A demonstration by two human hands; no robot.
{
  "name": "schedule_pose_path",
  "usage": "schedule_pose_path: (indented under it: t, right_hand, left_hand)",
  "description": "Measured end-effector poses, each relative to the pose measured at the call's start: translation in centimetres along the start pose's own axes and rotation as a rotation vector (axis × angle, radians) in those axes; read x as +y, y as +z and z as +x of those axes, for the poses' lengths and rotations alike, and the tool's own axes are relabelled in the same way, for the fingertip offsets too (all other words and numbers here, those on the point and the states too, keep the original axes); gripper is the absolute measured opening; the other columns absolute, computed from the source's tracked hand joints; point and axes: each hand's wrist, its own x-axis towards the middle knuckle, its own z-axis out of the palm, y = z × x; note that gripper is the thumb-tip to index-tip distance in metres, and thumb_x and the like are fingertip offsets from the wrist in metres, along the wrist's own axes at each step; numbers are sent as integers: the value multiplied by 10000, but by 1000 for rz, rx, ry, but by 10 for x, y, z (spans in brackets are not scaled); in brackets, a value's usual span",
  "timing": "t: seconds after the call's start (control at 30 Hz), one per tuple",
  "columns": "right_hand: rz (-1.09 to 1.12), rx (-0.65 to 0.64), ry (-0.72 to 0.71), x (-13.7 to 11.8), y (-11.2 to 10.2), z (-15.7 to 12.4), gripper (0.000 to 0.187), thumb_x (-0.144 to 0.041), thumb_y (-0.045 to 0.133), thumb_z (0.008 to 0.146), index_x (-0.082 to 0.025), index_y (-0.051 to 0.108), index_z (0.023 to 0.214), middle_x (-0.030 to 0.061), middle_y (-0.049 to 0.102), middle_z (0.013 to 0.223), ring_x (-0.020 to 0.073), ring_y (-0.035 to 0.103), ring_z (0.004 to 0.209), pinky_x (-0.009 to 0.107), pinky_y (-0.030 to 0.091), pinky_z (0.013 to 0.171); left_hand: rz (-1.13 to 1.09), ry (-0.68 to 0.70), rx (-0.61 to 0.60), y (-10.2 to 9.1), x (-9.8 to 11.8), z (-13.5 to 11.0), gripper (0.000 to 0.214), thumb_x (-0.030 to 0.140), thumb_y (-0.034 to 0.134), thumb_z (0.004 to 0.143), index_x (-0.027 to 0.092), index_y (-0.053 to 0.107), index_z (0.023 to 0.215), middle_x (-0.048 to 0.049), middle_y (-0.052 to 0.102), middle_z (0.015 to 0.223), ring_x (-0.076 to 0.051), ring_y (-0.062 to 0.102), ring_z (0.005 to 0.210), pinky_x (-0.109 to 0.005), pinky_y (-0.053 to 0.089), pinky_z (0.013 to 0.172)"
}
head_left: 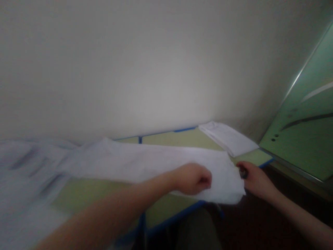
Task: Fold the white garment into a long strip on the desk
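Taking straight ahead of the person as twelve, I see the left hand (192, 178) near twelve, clenched over the white cloth (145, 161) on the bench (166, 210); whether a pinch of fabric is caught inside, I cannot tell. The right hand (255, 180), at two, has thumb and finger curled beside the cloth's uneven end, and blur hides whether they grip it. That end seems to reach past the bench's near edge, so I would draw it back onto the surface, or its weight may pull it askew. Towards ten the white cloth looks badly rumpled; light, even tension between both hands should serve better than tugging one spot, and those creases want flattening outward. Farther off, at one, a folded cloth (231, 139) lies by the wall (166, 69); best keep the knuckles clear of it.
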Motion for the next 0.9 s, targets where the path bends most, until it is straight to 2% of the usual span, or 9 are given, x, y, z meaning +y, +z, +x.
schedule_pose_path:
  t: [0.17, 0.3, 0.37, 0.47, 0.53, 0.67, 0.77, 0.83, 0.9]
  right_hand:
    - [600, -286, 272, -48, -4, 7, 385, -418, 505, 770, -197, 579, 1076, 72, 676, 913, 232, 640, 847, 380, 491, 789]
    - [946, -480, 438, -71, -5, 14, 673, -666, 218, 819, -147, 593, 1024, 126, 680, 901, 257, 650, 865, 388, 508, 751]
    - [982, -455, 442, -72, 0, 16, 697, -683, 204, 811, -143, 585, 1034, 140, 677, 916, 261, 649, 870, 385, 515, 737]
    - [1002, -390, 472, -70, 7, 22, 497, -515, 493, 779, -166, 513, 1133, 130, 658, 1006, 258, 651, 853, 387, 526, 723]
    - [999, -340, 466, -71, 9, 29, 528, -333, 631, 700, -184, 462, 1177, 117, 644, 1049, 245, 655, 812, 387, 531, 713]
    - [912, -272, 292, -74, 4, 49, 562, -241, 678, 636, -181, 477, 1157, 101, 629, 1064, 210, 651, 764, 353, 536, 684]
    - [834, -126, 222, -67, 4, 58, 653, -230, 703, 606, -218, 443, 1206, 99, 574, 1170, 210, 644, 829, 337, 541, 679]
    - [838, -95, 325, -57, 7, 59, 667, -251, 698, 627, -231, 419, 1233, 110, 564, 1191, 222, 646, 837, 353, 548, 665]
    - [898, -217, 526, -49, 9, 59, 531, -330, 660, 689, -181, 481, 1166, 133, 624, 1079, 236, 657, 777, 387, 551, 658]
  left_hand:
    - [16, -209, 148, 2, -16, 11, 212, 373, 572, 758, 173, 640, 742, -26, 619, 707, -134, 544, 657, -250, 406, 629]
    - [124, -404, 360, 10, -35, 9, 299, 439, 558, 757, 167, 643, 849, -81, 614, 920, -194, 559, 870, -317, 420, 809]
    - [177, -462, 392, 11, -43, 2, 386, 486, 539, 760, 167, 626, 957, -107, 582, 1043, -227, 534, 978, -359, 394, 887]
    - [223, -499, 345, 7, -54, -12, 486, 542, 495, 771, 176, 591, 1076, -122, 536, 1163, -262, 477, 1100, -403, 353, 953]
    - [230, -512, 326, 2, -60, -24, 500, 548, 492, 770, 176, 584, 1092, -122, 521, 1198, -265, 453, 1140, -401, 332, 981]
    - [205, -578, 343, -14, -71, -49, 469, 537, 489, 776, 170, 598, 1046, -114, 532, 1187, -241, 489, 1105, -362, 343, 983]
    - [211, -610, 365, -27, -77, -72, 475, 549, 464, 788, 177, 602, 1049, -104, 515, 1228, -233, 484, 1123, -346, 331, 999]
    - [234, -628, 353, -37, -82, -92, 535, 580, 446, 786, 181, 579, 1117, -105, 476, 1290, -238, 444, 1180, -345, 296, 1028]
    - [252, -636, 288, -44, -88, -112, 651, 627, 451, 759, 187, 506, 1236, -111, 410, 1363, -254, 372, 1251, -359, 246, 1058]
